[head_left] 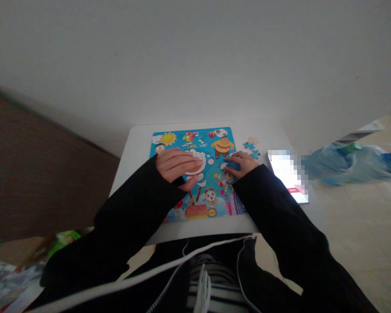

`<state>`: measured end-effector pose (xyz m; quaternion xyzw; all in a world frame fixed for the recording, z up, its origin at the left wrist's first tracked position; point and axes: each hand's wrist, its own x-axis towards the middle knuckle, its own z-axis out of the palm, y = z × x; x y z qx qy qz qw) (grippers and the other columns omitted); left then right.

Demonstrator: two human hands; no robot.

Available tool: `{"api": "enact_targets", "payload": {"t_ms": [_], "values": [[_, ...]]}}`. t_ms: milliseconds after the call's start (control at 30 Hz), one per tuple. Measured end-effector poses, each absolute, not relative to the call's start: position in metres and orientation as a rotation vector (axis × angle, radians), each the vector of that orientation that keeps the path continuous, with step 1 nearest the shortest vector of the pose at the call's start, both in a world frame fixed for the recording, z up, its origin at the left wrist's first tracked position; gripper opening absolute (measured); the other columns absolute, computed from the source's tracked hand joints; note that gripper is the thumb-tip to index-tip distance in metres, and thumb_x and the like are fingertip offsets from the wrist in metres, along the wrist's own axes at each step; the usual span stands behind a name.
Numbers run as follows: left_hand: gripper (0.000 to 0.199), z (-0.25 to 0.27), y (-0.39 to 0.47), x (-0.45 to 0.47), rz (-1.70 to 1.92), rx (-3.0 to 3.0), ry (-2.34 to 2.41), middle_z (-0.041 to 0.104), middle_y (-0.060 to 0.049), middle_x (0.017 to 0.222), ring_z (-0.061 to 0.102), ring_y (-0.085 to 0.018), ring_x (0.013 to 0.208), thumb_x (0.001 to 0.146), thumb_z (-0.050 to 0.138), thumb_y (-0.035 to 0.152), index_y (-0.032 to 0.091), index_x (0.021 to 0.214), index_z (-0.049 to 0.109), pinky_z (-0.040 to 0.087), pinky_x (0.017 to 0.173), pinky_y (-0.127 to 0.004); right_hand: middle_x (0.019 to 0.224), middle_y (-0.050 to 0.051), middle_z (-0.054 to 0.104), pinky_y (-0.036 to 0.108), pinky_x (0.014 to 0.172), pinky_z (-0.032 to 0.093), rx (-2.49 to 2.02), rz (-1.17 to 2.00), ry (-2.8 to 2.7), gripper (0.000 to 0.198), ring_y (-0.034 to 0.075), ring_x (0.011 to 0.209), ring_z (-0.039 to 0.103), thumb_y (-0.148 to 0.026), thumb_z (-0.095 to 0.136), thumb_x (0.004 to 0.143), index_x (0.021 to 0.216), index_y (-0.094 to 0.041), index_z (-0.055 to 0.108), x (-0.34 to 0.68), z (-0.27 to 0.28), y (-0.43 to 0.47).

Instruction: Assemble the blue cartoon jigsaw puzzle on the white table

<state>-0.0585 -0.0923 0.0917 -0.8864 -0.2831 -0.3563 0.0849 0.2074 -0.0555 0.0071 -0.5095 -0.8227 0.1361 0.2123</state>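
Note:
A colourful cartoon jigsaw puzzle lies flat, largely assembled, with a sun, balloons and several characters on a blue ground. My left hand rests over its left-centre part, fingers stretched out and holding nothing visible; it hides part of the picture. At the puzzle's right side, the thumb and index finger of my right hand are around a blue puzzle piece, low against the picture. Whether that piece sits fully flat is hard to see. Several loose puzzle pieces lie just beyond the right hand.
The puzzle is on a small white table against a pale wall. A lit phone lies by my right forearm. Plastic bags are on the tiled floor at right. A brown panel stands at left.

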Motion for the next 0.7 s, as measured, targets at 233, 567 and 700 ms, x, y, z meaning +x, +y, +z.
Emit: {"api": "enact_targets", "payload": {"t_ms": [233, 567, 700], "values": [[0.034, 0.112, -0.101, -0.094, -0.950, -2.517, -1.044, 0.066, 0.005, 0.096, 0.063, -0.013, 0.084, 0.078, 0.056, 0.026, 0.032, 0.111, 0.050, 0.051, 0.085, -0.031, 0.074, 0.003, 0.065, 0.029, 0.062, 0.049, -1.515, 0.798, -2.005, 0.022, 0.014, 0.064, 0.059, -0.033, 0.067, 0.065, 0.081, -0.019, 0.062, 0.207, 0.027, -0.055], [0.028, 0.082, -0.050, -0.067, -0.798, -2.825, -1.094, 0.070, -0.001, 0.088, 0.065, -0.017, 0.081, 0.084, 0.045, 0.041, 0.024, 0.098, 0.063, 0.053, 0.074, -0.032, 0.081, 0.008, 0.070, 0.019, 0.050, 0.046, -1.603, 1.065, -1.422, 0.019, 0.014, 0.072, 0.065, -0.021, 0.059, 0.072, 0.088, -0.014, 0.063, 0.201, 0.053, 0.035], [0.036, 0.053, -0.007, -0.042, -0.592, -2.845, -1.256, 0.069, -0.006, 0.096, 0.064, -0.023, 0.089, 0.082, 0.044, 0.041, 0.018, 0.100, 0.064, 0.051, 0.083, -0.040, 0.084, 0.009, 0.070, 0.020, 0.056, 0.050, -1.762, 1.012, -1.356, 0.017, 0.013, 0.069, 0.066, -0.018, 0.059, 0.073, 0.088, -0.013, 0.065, 0.188, 0.039, 0.056]]}}
